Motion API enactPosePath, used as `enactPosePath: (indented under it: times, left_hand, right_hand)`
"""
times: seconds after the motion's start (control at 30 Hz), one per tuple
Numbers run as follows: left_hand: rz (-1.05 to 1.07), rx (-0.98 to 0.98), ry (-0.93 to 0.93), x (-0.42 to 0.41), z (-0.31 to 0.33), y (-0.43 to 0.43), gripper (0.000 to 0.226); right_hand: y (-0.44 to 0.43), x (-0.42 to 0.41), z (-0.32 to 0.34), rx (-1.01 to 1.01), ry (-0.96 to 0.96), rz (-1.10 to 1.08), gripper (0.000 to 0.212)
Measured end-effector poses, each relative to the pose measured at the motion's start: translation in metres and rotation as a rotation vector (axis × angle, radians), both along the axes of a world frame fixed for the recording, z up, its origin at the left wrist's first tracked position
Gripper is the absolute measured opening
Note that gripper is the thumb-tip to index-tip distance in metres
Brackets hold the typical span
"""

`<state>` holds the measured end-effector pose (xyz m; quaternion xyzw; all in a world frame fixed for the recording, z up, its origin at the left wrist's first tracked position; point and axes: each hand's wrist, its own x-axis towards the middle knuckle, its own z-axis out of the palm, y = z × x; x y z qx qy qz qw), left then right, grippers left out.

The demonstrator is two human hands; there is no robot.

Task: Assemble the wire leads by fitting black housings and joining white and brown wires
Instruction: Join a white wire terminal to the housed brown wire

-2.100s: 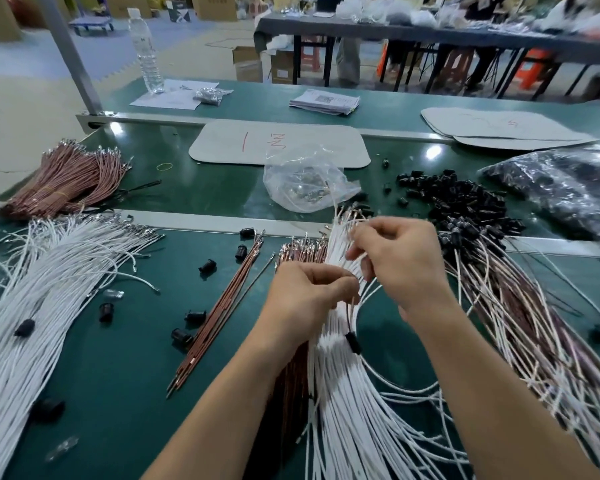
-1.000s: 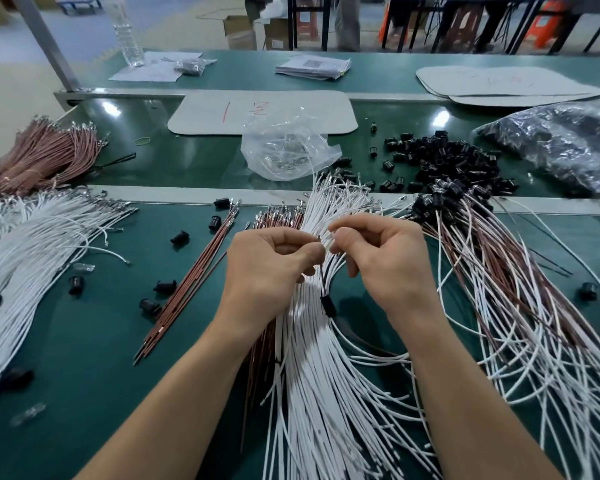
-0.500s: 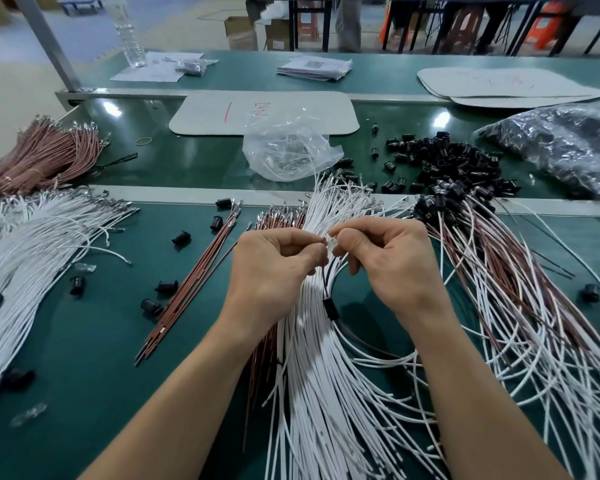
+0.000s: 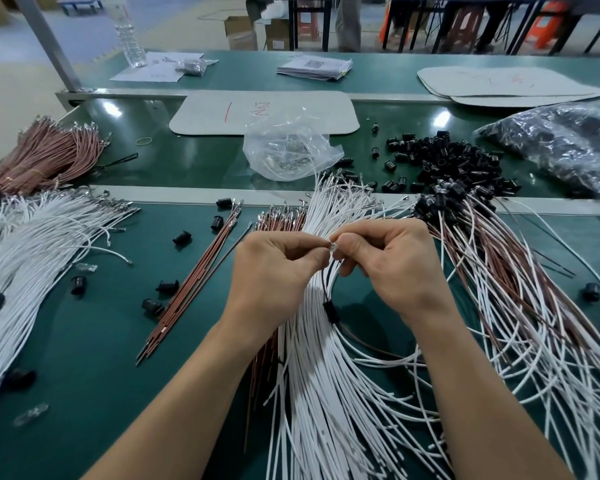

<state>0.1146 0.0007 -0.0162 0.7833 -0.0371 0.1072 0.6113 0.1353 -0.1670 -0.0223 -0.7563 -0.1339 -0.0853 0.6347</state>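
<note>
Pinching one small shiny piece [image 4: 332,247], your left hand [image 4: 274,268] and right hand [image 4: 392,263] meet over the white wires [image 4: 326,393] mid-bench [image 4: 84,341]. A black housing [image 4: 330,311] hangs on the lead just below.

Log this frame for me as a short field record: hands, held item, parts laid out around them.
left hand: pinches small shiny piece
right hand: pinches the same piece
black housing: hangs on the lead below the fingertips
white wire bundle: lies beneath both hands
loose housings pile: back right
brown wire bundle: back left
</note>
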Motion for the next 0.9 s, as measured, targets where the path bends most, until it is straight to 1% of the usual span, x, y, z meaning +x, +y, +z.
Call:
enactPosePath:
  times: [0.17, 0.37, 0.53, 0.8, 0.9]
  left_hand:
    - [-0.043, -0.032, 0.044, 0.0019, 0.0000, -0.0015, 0.032]
    - [-0.052, -0.041, 0.043, -0.0007, 0.0029, -0.0021, 0.035]
    - [-0.021, 0.012, 0.066, -0.0006, 0.0006, -0.0019, 0.026]
    - [-0.119, -0.056, 0.094, 0.0021, -0.0008, -0.0009, 0.043]
    - [-0.147, -0.065, 0.092, 0.0030, -0.0022, -0.0006, 0.039]
  right_hand:
    - [-0.0006, 0.0001, 0.0003, 0.016, 0.015, -0.012, 0.015]
    - [-0.0004, -0.0010, 0.0038, 0.024, 0.033, -0.016, 0.014]
    - [-0.0004, -0.0016, 0.0036, 0.031, 0.052, -0.042, 0.016]
    - [0.0010, -0.0034, 0.0049, 0.044, 0.061, -0.034, 0.012]
    - [0.0013, -0.0040, 0.0055, 0.074, 0.072, -0.039, 0.012]
